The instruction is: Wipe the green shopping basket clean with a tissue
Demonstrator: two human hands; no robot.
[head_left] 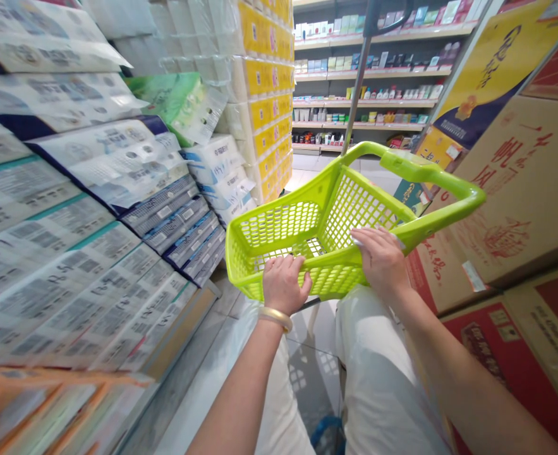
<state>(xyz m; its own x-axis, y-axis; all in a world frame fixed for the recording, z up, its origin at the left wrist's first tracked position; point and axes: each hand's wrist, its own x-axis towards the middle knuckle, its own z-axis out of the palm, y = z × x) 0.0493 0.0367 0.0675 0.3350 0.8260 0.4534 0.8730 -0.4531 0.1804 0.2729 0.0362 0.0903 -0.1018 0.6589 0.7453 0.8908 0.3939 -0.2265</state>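
A lime-green plastic shopping basket (335,183) tilts in front of me, its inside bare. My left hand (284,283) grips the basket's near rim, fingers curled over the edge; a gold bangle sits on that wrist. My right hand (379,258) is closed on the near rim further right, close to the thick green handle (430,180). My legs in white trousers (378,379) show below the basket.
Stacked packs of tissue and paper rolls (93,208) fill the shelving on the left. Brown and red cardboard cartons (520,208) are piled on the right. A narrow tiled aisle leads to far shelves of small goods (368,69). A metal pole (354,88) rises behind the basket.
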